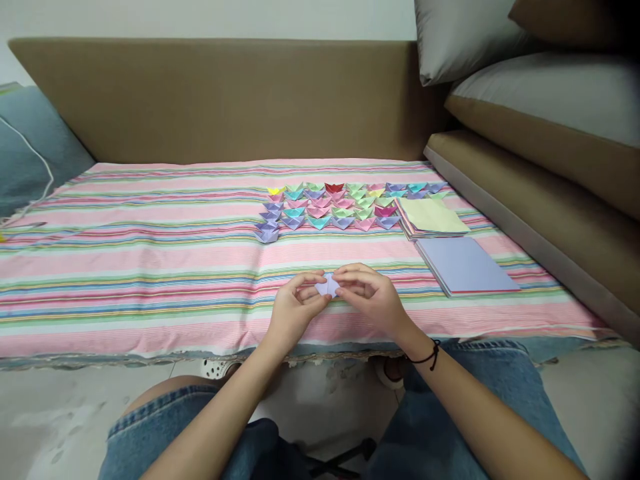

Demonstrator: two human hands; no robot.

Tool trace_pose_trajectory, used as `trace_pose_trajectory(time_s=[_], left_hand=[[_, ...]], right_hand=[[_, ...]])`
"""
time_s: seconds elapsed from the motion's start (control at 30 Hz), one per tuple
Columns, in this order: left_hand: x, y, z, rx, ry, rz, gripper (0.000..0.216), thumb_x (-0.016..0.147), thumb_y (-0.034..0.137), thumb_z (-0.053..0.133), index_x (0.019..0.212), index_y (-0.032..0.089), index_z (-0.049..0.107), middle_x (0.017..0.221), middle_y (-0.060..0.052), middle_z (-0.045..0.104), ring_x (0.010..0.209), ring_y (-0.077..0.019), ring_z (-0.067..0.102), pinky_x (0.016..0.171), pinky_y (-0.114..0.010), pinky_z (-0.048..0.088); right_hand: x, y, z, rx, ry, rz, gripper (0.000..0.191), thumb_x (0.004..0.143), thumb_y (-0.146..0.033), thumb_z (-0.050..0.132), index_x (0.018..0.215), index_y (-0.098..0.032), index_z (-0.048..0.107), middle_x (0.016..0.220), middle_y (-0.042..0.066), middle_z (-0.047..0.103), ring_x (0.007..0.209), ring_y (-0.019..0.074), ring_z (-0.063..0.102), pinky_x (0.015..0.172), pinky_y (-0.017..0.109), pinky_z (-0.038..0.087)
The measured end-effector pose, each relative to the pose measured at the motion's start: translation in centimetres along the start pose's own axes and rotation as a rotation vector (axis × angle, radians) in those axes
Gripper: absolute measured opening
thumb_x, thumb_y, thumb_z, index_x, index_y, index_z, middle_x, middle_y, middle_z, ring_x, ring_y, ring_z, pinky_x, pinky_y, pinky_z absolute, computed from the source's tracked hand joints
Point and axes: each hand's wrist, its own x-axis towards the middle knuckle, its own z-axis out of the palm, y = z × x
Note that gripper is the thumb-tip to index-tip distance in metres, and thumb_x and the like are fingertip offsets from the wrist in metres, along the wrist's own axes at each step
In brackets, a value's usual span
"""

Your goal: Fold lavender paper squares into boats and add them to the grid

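A small folded piece of pale lavender paper point(327, 286) is held up between both hands over the front part of the striped cloth. My left hand point(299, 299) pinches its left side with thumb and fingertips. On the right side, the fingertips of my right hand point(369, 291) close on the same paper. A crease or edge runs down its middle; the fingers cover both its ends. Beyond the hands lie rows of small folded paper boats in many colours, among them a red boat point(334, 189) at the back and a lavender boat point(267, 237) at the front left.
Right of the boats lie a stack of coloured paper with a yellow sheet point(435, 217) on top and a stack topped by lavender paper point(467, 265). The striped cloth point(125, 267) covers the seat. Cushions point(530, 180) pile up on the right, and a brown backrest point(240, 100) stands behind.
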Motion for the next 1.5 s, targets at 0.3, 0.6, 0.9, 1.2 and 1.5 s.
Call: trace_pose_trajectory(time_s=[0.3,0.6,0.9,1.2,1.5], left_hand=[[-0.2,0.3,0.3,0.003,-0.029,-0.002,0.030,0.070,0.024,0.070,0.095,0.019,0.054,0.115,-0.006,0.058,0.077,-0.0088,0.062,0.073,-0.023,0.052],[-0.2,0.3,0.7,0.097,-0.013,-0.057,0.027,0.065,0.035,0.074,0.077,0.014,0.064,0.066,-0.002,0.066,0.060,-0.0146,0.063,0.063,-0.028,0.054],[-0.2,0.3,0.6,0.102,0.009,-0.055,0.026,0.069,0.037,0.070,0.072,0.013,0.063,0.059,-0.002,0.065,0.051,-0.0126,0.060,0.054,-0.026,0.052],[-0.4,-0.2,0.9,0.155,-0.049,-0.019,0.033,0.073,0.044,0.064,0.062,0.015,0.054,0.048,0.002,0.056,0.043,-0.0090,0.051,0.046,-0.021,0.041],[-0.4,-0.3,0.8,0.181,-0.073,-0.072,0.030,0.073,0.043,0.062,0.063,0.016,0.053,0.053,0.001,0.057,0.049,-0.0105,0.053,0.051,-0.023,0.042]], right_hand=[[0.3,0.0,-0.3,0.248,0.159,0.322,0.023,0.057,-0.031,0.080,0.070,-0.017,0.069,0.063,0.001,0.065,0.058,0.0127,0.059,0.057,0.026,0.049],[0.0,-0.3,0.6,0.361,0.248,0.367,0.022,0.055,-0.031,0.079,0.066,-0.016,0.066,0.061,0.000,0.063,0.055,0.0116,0.055,0.055,0.026,0.048],[-0.1,-0.2,0.5,0.326,0.160,0.330,0.024,0.060,-0.031,0.078,0.076,-0.017,0.067,0.065,-0.001,0.064,0.058,0.0113,0.059,0.058,0.024,0.050],[-0.4,-0.1,1.0,0.159,0.128,0.272,0.023,0.063,-0.036,0.074,0.059,-0.017,0.063,0.055,0.000,0.060,0.053,0.0121,0.054,0.050,0.025,0.045],[-0.2,0.2,0.6,0.036,0.071,0.209,0.022,0.074,-0.038,0.064,0.065,-0.017,0.066,0.061,0.001,0.061,0.055,0.0134,0.053,0.053,0.026,0.045]])
